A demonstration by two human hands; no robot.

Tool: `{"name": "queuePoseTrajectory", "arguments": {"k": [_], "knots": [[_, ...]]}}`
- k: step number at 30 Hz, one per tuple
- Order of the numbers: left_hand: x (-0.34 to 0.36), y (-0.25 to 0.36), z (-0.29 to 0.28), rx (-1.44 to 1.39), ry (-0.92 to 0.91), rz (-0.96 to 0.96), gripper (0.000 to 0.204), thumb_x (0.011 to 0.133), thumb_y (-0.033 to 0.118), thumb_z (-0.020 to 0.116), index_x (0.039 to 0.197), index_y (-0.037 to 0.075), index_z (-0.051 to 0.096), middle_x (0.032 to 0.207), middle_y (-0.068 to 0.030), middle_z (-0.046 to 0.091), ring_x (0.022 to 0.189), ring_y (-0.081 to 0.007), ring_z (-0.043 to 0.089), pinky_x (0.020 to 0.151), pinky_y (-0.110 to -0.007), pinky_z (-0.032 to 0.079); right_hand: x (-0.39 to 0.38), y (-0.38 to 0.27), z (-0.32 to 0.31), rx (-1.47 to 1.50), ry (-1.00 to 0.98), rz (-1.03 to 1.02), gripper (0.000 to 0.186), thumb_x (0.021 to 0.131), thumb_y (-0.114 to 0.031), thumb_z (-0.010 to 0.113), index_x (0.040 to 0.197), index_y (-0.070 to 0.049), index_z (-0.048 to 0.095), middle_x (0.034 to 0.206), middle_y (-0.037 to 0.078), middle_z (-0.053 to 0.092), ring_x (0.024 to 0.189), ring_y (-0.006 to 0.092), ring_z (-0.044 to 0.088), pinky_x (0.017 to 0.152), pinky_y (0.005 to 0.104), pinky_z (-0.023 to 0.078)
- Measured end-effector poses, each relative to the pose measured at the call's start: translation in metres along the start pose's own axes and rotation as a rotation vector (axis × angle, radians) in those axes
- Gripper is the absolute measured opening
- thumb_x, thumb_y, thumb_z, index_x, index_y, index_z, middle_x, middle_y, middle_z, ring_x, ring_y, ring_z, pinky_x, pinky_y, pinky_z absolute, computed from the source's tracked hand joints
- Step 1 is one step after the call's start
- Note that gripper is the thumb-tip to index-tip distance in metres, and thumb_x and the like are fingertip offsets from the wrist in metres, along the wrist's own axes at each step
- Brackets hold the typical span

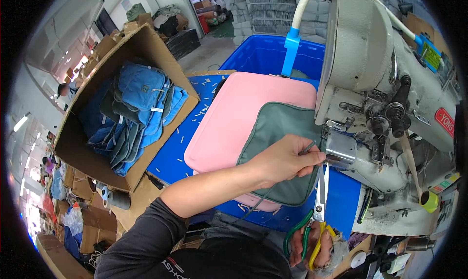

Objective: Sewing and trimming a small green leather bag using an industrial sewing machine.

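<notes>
My left hand is closed, pinching a thin grey cord beside the sewing machine's metal arm. That cord trails down past my forearm towards my lap. In my right hand is a pair of scissors with one green and one yellow handle loop. Their blades point up, the tips just below my left fingertips. Beneath my left hand lies a dark grey-green fabric panel with rounded corners and a corded edge. It rests on a larger pink, rounded padded piece. The panel's right edge reaches the machine.
A grey industrial sewing machine fills the right side. On the left, an open cardboard box holds blue and grey sewn pieces. Scraps litter the blue tabletop. Behind it are a blue crate and stacked grey fabric.
</notes>
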State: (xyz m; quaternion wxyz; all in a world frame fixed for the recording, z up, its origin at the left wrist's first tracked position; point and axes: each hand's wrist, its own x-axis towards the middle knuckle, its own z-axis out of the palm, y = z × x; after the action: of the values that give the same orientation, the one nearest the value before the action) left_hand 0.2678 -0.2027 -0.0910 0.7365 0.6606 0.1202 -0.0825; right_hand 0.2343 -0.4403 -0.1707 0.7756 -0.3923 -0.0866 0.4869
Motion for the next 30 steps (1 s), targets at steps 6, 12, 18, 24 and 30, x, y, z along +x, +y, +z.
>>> {"name": "queuePoseTrajectory", "arguments": {"k": [6,12,18,24,30], "knots": [[-0.001,-0.001,0.008,0.054,0.038,0.086,0.022,0.096,0.02,0.058,0.083,0.003,0.059,0.058,0.002,0.05,0.05,-0.0028,0.037,0.045,-0.022,0.026,0.008,-0.009,0.018,-0.012,0.173,-0.007,0.069,0.091,-0.069,0.035,0.112,-0.004,0.038,0.061,0.01,0.046,0.04,0.0184,0.045,0.033,0.0313,0.043],[-0.005,-0.001,0.001,0.153,0.087,0.1,0.021,0.095,0.021,0.06,0.088,0.001,0.059,0.06,0.0013,0.051,0.056,-0.0038,0.044,0.048,-0.023,0.032,0.0,-0.014,0.026,0.157,0.015,-0.034,0.049,0.095,-0.054,0.041,0.11,-0.007,0.043,0.061,0.008,0.049,0.043,0.0167,0.046,0.038,0.0276,0.043],[-0.015,0.009,0.005,0.727,0.29,0.538,0.032,0.077,0.012,0.078,0.101,0.003,0.059,0.078,-0.0057,0.058,0.066,-0.0118,0.057,0.057,-0.027,0.046,-0.002,-0.009,0.014,0.023,0.088,0.017,0.064,0.093,-0.067,0.031,0.108,-0.006,0.04,0.06,0.009,0.045,0.039,0.0196,0.044,0.033,0.032,0.044],[-0.007,0.01,0.001,0.894,0.228,0.715,0.024,0.073,0.007,0.076,0.094,0.004,0.065,0.081,-0.0088,0.062,0.069,-0.0254,0.062,0.055,-0.029,0.046,-0.002,0.001,0.004,0.065,0.037,-0.004,0.063,0.093,-0.066,0.036,0.115,-0.007,0.04,0.062,0.01,0.046,0.041,0.0198,0.047,0.035,0.0325,0.047],[-0.006,0.013,-0.005,0.8,0.124,0.612,0.012,0.077,0.004,0.072,0.089,0.002,0.068,0.081,-0.0065,0.065,0.065,-0.017,0.062,0.051,-0.027,0.043,-0.003,0.003,0.003,0.085,0.083,0.009,0.061,0.092,-0.064,0.04,0.114,-0.007,0.04,0.064,0.012,0.047,0.043,0.0203,0.048,0.035,0.0332,0.047]]}}
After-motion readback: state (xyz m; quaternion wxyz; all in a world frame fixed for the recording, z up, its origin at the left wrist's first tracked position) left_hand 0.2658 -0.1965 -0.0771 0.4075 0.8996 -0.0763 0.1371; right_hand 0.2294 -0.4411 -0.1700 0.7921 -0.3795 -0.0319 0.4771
